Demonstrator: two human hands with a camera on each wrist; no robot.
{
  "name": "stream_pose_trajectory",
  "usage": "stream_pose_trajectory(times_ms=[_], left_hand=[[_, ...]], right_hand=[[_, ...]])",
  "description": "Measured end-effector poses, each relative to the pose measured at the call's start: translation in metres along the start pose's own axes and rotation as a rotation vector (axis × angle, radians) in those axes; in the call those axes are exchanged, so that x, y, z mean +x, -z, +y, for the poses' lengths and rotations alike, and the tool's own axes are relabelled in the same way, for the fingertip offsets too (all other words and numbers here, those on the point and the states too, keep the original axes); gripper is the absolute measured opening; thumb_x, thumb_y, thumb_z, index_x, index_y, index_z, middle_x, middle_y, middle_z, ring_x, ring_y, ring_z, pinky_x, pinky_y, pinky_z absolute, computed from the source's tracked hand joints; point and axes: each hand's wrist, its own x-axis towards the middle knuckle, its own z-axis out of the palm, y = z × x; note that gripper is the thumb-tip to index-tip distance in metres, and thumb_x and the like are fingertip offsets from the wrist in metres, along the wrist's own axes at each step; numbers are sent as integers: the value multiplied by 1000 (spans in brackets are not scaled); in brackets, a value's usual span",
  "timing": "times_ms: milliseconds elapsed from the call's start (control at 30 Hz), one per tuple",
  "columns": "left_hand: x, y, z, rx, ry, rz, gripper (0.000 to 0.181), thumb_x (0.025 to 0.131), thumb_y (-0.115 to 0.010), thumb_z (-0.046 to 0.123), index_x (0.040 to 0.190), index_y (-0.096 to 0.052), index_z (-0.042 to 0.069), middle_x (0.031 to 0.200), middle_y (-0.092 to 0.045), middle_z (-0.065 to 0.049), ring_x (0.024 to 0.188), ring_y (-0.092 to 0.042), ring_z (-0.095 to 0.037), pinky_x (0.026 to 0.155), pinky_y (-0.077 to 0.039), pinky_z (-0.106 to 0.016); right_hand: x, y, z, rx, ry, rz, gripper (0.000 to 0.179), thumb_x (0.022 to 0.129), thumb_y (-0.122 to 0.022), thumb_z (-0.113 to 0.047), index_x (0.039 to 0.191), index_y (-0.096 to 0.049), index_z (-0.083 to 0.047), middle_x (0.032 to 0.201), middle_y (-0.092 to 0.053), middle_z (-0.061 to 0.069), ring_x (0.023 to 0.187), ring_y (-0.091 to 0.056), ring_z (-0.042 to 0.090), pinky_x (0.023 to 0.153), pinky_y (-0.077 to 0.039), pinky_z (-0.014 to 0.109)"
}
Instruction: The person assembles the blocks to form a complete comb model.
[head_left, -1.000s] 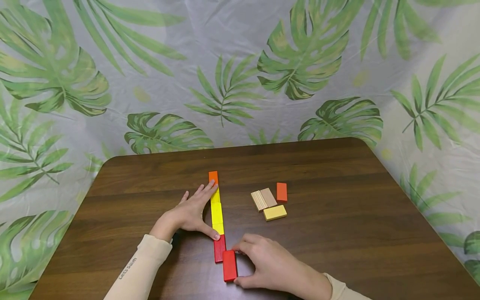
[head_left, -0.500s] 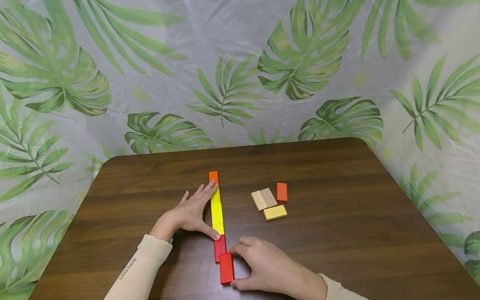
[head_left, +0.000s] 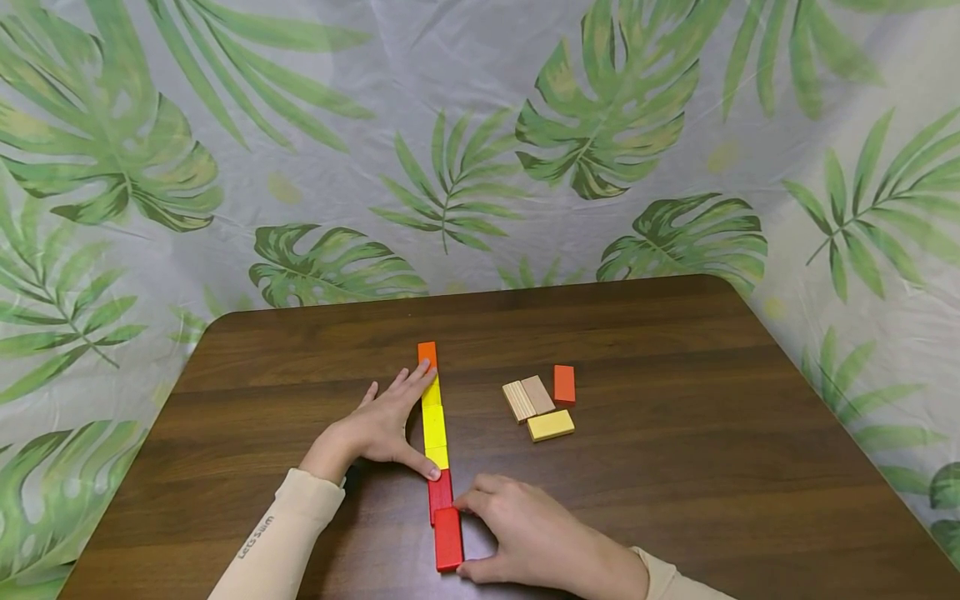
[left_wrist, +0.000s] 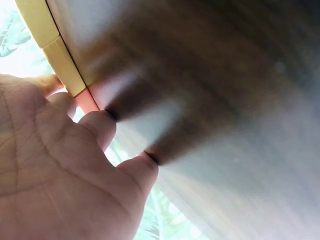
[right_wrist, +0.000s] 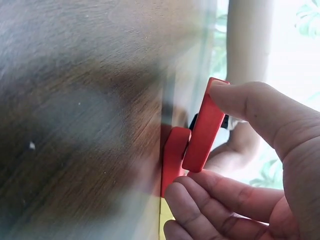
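A single-file row of wooden blocks runs towards me on the table: an orange block, yellow blocks and a red block. My left hand lies spread along its left side, thumb at the yellow-red join and a fingertip on the orange end. In the left wrist view, its other fingertips rest on the table. My right hand pinches a brighter red block by its ends, between thumb and fingers. That block overlaps the row's near end in the head view; the right wrist view shows it raised beside the other red block.
Right of the row lie a striped block, a plain wood block, an orange-red block and a pale yellow block. The brown table backs onto a leaf-print cloth.
My right hand has shifted the bright red block left and slightly towards me, bringing it nearly in line with the row. The left hand stays where it was.
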Motion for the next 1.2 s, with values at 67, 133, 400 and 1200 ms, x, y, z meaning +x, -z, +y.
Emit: stream_pose_trajectory(times_ms=[67, 133, 400, 1200], left_hand=[[0, 0, 0, 0, -1, 0, 152, 61, -96, 72, 175, -8, 23, 184, 0, 4, 171, -5, -34, 131, -1, -75], [0, 0, 0, 0, -3, 1, 152, 61, -96, 73, 175, -8, 23, 184, 0, 4, 171, -5, -34, 131, -1, -75], [0, 0, 0, -8, -8, 3, 152, 61, -96, 72, 175, -8, 23, 184, 0, 4, 171, -4, -34, 130, 0, -75], [1, 0, -2, 0, -9, 3, 152, 61, -95, 73, 175, -9, 22, 184, 0, 3, 171, -5, -34, 130, -1, -76]], right_hand=[[0, -1, -1, -4, 5, 4, 49, 82, -91, -42, 120, -79, -15, 105, -69, -10, 89, -57, -3, 80, -55, 17], [1, -1, -1, -9, 12, 9, 48, 82, -91, -42, 120, -79, -15, 106, -69, -11, 90, -58, -3, 80, -56, 17], [1, -1, -3, -11, 16, -17, 50, 84, -90, -44, 123, -79, -15, 109, -70, -10, 93, -59, -3, 84, -57, 19], [-2, -5, -5, -22, 17, -37, 48, 82, -92, -44, 120, -80, -16, 104, -70, -11, 87, -58, -4, 79, -55, 16]])
